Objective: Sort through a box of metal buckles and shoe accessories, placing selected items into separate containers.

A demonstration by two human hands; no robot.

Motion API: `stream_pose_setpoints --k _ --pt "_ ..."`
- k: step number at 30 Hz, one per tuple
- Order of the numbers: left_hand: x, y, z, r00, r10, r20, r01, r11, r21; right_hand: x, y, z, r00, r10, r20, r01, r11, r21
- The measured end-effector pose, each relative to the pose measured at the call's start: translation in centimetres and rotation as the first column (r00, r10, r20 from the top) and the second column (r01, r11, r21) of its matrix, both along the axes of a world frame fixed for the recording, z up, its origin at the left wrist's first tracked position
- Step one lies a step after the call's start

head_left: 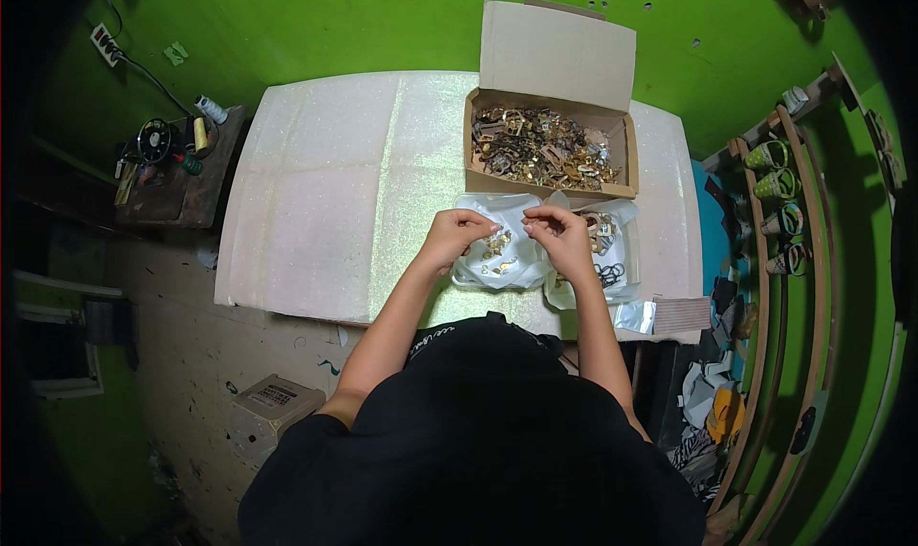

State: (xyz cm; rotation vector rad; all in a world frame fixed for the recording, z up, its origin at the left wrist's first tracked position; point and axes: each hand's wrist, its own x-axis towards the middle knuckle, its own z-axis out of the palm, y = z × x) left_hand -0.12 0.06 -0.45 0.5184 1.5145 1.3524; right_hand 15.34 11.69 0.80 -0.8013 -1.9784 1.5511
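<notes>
Both hands, left hand [457, 232] and right hand [559, 232], pinch one tiny metal piece [510, 227] above the plastic bags [502, 259], so drops land inside.

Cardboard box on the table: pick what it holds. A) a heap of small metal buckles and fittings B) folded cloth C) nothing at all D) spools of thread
A: the open cardboard box is filled with a pile of small gold and dark metal fittings, lying beyond the left hand and right hand that work over clear plastic bags.
</notes>
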Motion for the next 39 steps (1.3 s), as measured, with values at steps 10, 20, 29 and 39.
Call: stream_pose_setpoints --k 10,20,29,39 --pt "-0.1 0.1 0.9 0.983 -0.016 0.182 0.017 1.000 -0.002 -0.3 -0.5 -0.1 0.997 0.022 -0.077 -0.032 0.991 -0.133" --pt "0.7 0.4 3.0 0.993 -0.115 -0.001 0.114 0.990 0.080 -1.0 -0.7 1.2 0.990 0.008 -0.141 0.000 0.999 0.050" --pt "0.7 1.0 3.5 0.995 -0.077 0.056 0.067 0.984 0.166 -1.5 -1.1 2.6 0.986 -0.031 -0.162 0.080 0.949 0.306" --pt "1.4 1.5 3.2 0.969 -0.008 0.248 -0.056 0.967 0.250 -2.2 -2.2 2.7 0.937 -0.180 -0.299 0.311 0.817 0.485"
